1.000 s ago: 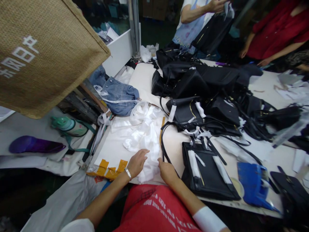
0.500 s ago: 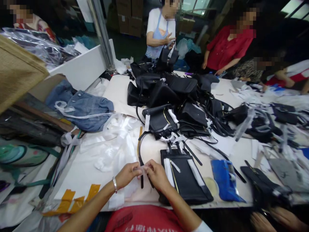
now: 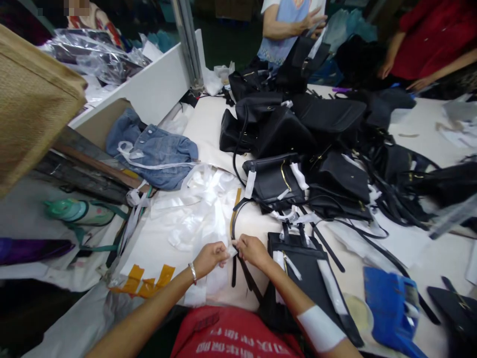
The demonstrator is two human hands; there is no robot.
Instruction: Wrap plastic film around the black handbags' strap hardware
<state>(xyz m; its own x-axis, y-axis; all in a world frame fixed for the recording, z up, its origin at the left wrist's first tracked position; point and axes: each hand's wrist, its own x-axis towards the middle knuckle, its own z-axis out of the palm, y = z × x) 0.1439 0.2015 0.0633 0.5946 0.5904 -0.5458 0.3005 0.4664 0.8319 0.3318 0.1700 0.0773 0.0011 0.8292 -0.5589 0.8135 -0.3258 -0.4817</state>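
My left hand (image 3: 210, 257) and my right hand (image 3: 252, 250) meet at the table's near edge, both pinched on a thin white plastic strip (image 3: 230, 250) between them. A black bag strap (image 3: 235, 258) hangs down just under the pinch. It runs from a flat black handbag (image 3: 309, 278) lying to the right of my right hand. A heap of crumpled white plastic wrap (image 3: 201, 214) lies just beyond my left hand. A bracelet sits on my left wrist.
A large pile of black handbags (image 3: 298, 134) fills the table's middle and far right. A blue packet (image 3: 387, 298) lies near right. Denim cloth (image 3: 156, 149), a green bottle (image 3: 74, 211) and a woven bag (image 3: 33, 99) sit left. Other people work at the far side.
My hands left the flat white plastic and came together in a pinch on a white strip by the black strap. The view swung up, then back down.
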